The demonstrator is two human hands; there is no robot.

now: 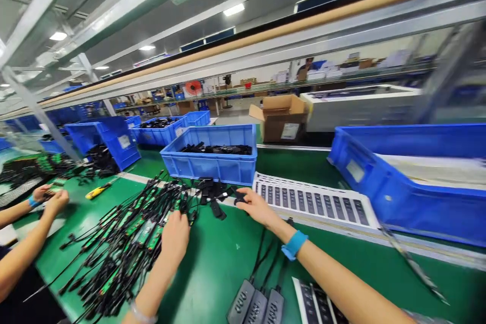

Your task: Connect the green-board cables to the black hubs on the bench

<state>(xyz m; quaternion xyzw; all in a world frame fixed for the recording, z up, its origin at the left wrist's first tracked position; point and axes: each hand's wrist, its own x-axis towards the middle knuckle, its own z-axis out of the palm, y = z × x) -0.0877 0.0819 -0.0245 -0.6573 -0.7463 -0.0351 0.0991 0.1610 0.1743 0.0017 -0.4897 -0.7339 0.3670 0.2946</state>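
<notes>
My left hand [175, 237] is closed at the near right side of a heap of black cables with green circuit boards [142, 233]. A bit of green board shows just above its fingertips. My right hand [257, 208], a blue band on its wrist, pinches a small black plastic piece [240, 196]. Left of that piece lies a loose cluster of black plastic parts [209, 191]. Three finished-looking dark grey cased devices [256, 306] with cables rest on the green table below, between my arms.
A blue bin [212, 168] of black parts stands behind the heap. A white sheet of black labels [315, 201] lies right of my right hand, with a large blue bin [410, 212] beyond. A yellow-handled tool [97, 191] lies near a co-worker's hands [53, 200] at left.
</notes>
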